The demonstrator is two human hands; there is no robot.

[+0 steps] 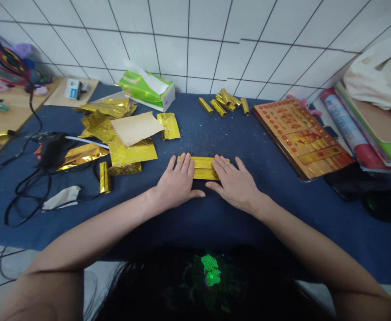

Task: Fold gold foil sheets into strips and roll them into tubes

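Note:
A folded strip of gold foil paper [202, 168] lies flat on the blue tablecloth [189, 223] in front of me. My left hand [179, 183] rests on its left end, fingers stretched out and thumb pointing inward. On the right end lies my right hand [234, 183], also flat, with its thumb apart from the fingers. Between the two hands the middle of the strip shows, with a crease running along it. Both ends are partly hidden under the fingers.
Gold foil sheets [132, 151] and a beige card [137, 128] lie left of centre, by a green tissue pack [145, 89]. A black glue gun [51, 149] trails its cord. Several gold rolls [227, 100] sit near the wall. A gold-red packet [304, 138] lies right.

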